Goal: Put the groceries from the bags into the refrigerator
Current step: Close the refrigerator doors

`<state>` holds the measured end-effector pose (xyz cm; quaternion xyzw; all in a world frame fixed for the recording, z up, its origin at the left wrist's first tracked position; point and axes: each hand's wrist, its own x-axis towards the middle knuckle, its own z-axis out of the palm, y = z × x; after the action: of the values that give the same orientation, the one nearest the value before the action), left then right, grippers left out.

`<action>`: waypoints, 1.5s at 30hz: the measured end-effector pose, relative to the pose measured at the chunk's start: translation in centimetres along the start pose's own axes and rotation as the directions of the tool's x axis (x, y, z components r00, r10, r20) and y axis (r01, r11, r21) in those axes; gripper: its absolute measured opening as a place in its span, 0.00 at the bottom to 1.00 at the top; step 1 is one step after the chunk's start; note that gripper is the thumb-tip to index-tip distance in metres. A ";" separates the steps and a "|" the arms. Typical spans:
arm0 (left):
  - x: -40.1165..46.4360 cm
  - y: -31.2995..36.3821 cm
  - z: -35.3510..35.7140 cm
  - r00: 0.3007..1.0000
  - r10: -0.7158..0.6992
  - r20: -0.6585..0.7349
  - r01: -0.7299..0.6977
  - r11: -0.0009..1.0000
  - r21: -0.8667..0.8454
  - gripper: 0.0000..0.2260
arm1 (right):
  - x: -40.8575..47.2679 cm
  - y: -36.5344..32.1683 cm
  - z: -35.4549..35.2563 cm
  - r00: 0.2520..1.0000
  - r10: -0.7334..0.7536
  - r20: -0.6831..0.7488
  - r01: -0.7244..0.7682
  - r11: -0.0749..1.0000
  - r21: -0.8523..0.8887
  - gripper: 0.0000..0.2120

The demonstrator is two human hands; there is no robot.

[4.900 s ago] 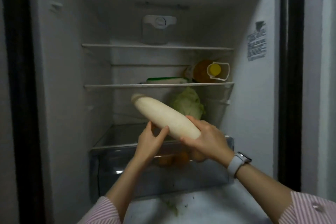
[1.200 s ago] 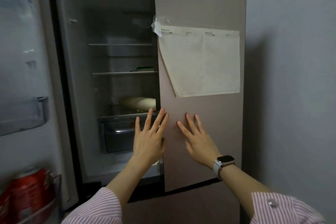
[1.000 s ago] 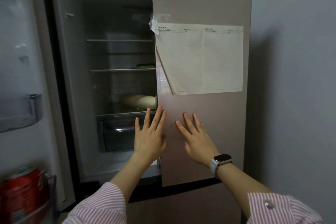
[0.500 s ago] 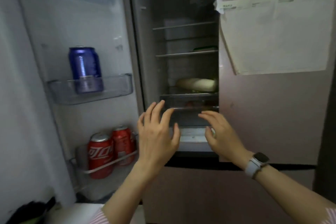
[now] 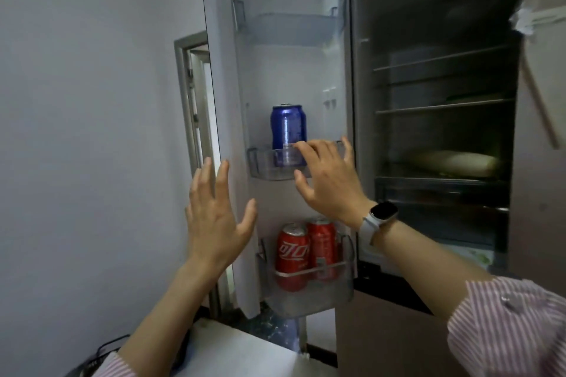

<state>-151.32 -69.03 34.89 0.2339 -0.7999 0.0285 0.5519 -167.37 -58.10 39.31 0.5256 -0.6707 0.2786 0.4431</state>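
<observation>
Both hands spread, holding nothing: my L hand (image 5: 216, 217) by fridge door (image 5: 294, 76) edge, R hand (image 5: 327, 180) at mid door bin (image 5: 263, 167) w/ blue can (image 5: 288, 128). Daikon (image 5: 450, 162) lies on glass shelf above crisper.

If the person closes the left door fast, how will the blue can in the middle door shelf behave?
The blue can stands upright and alone in the middle door shelf, with free room beside it, so it may slide sideways. It is tall and the shelf wall covers only its base, so it might tip. The two red cans below stand side by side, probably steadier.
</observation>
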 end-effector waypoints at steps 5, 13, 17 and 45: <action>0.4 1.2 0.6 0.997 -0.061 -0.040 0.050 0.972 -0.229 0.37 | -1.2 2.0 -1.8 1.000 0.003 0.001 -0.003 0.997 0.072 0.22; 0.5 5.2 1.9 0.996 0.083 -0.031 -0.088 0.923 -0.375 0.29 | -5.8 8.6 -6.2 0.984 0.175 0.019 -0.172 0.937 0.303 0.25; -1.3 9.8 3.5 0.980 0.172 -0.096 -0.193 0.933 -0.302 0.30 | -8.0 9.8 -8.7 0.972 0.230 -0.044 -0.203 0.920 0.334 0.25; -0.6 20.5 19.3 0.819 0.473 0.326 -0.368 0.868 -0.334 0.49 | -14.1 20.0 -11.2 0.945 0.103 0.309 0.145 0.716 -0.683 0.42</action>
<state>-176.24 -56.49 31.24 -0.0226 -0.9235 -0.0008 0.3830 -182.27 -36.41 33.70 0.3659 -0.7832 -0.0903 0.4946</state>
